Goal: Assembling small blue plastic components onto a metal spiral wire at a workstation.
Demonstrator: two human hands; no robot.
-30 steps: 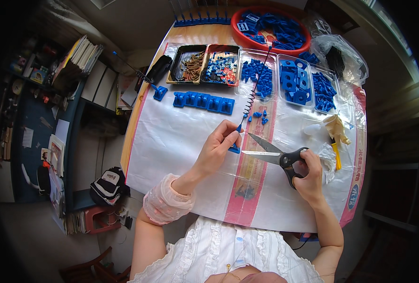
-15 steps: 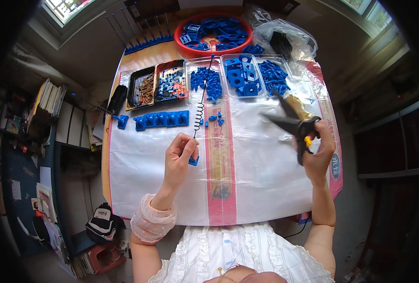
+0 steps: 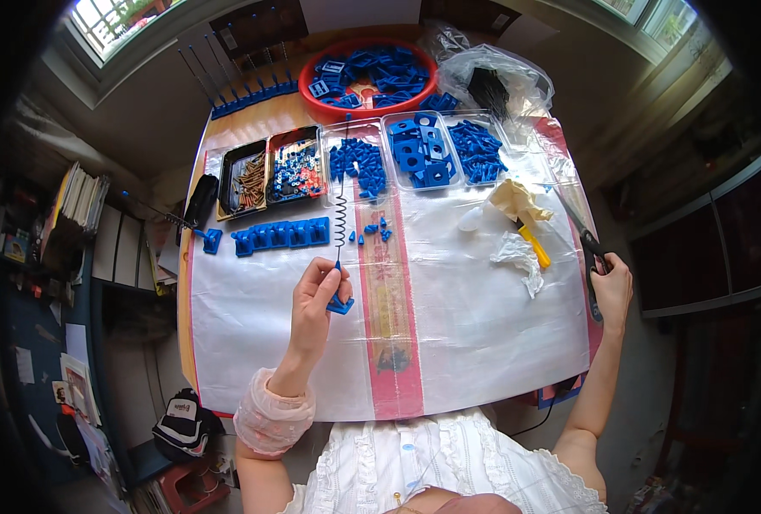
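Note:
Upright in my left hand (image 3: pixel 312 304) stands a thin black rod with a coiled spring section (image 3: pixel 340 221) and a small blue tip. Its lower end sits in a blue plastic base (image 3: pixel 342 306), pinched between thumb and fingers, with part of the base hidden by them. At the right edge of the table, my right hand (image 3: pixel 613 289) is closed around the black handles of a pair of scissors (image 3: pixel 587 244), whose blades point away from me. Several small blue cone-like pieces (image 3: pixel 369 230) lie just beyond my left hand.
A row of blue bases (image 3: pixel 282 236) lies at left. Farther back are trays of screws (image 3: pixel 253 182), small nuts (image 3: pixel 297 171) and blue parts (image 3: pixel 423 154), plus a red basin (image 3: pixel 305 94). A yellow-handled tool (image 3: pixel 534 247) lies by crumpled wrapping (image 3: pixel 519 203).
My right hand has swung the scissors away to the right, toward the table edge, uncovering the yellow-handled tool and wrapping. The left hand keeps holding the spring rod, its base now showing more.

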